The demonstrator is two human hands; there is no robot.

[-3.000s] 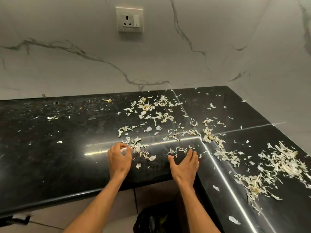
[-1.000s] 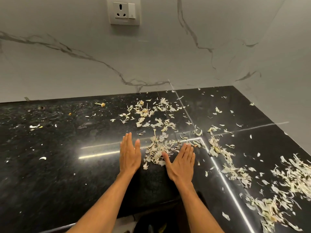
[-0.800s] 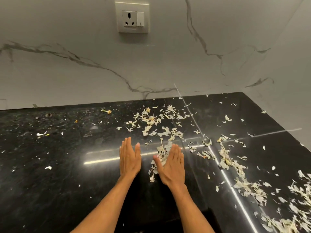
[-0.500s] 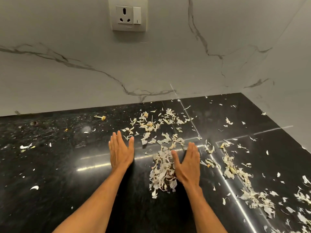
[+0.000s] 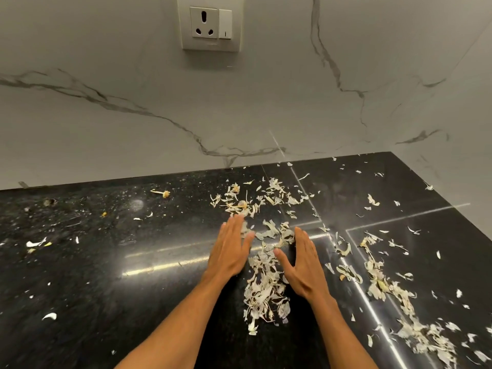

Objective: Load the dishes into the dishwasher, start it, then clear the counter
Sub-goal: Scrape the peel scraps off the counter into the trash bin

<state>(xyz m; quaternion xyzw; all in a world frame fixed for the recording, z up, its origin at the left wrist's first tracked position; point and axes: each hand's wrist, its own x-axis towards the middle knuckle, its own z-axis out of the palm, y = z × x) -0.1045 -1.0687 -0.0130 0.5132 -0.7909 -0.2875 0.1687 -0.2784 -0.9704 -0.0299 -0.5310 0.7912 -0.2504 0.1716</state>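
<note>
Both hands, left hand and right hand, lie flat-fingered on the counter, flanking the peel pile; light flakes risk scattering past the fingers.

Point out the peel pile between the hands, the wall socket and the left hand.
peel pile (image 5: 262, 286), head view, middle of the heap
wall socket (image 5: 211, 22), head view, centre of its plate
left hand (image 5: 229, 252), head view, back of the hand

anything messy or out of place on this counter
Yes: papery peel scraps are strewn over the black counter, heaped between the left hand and right hand, with more trailing off to the right.
</note>
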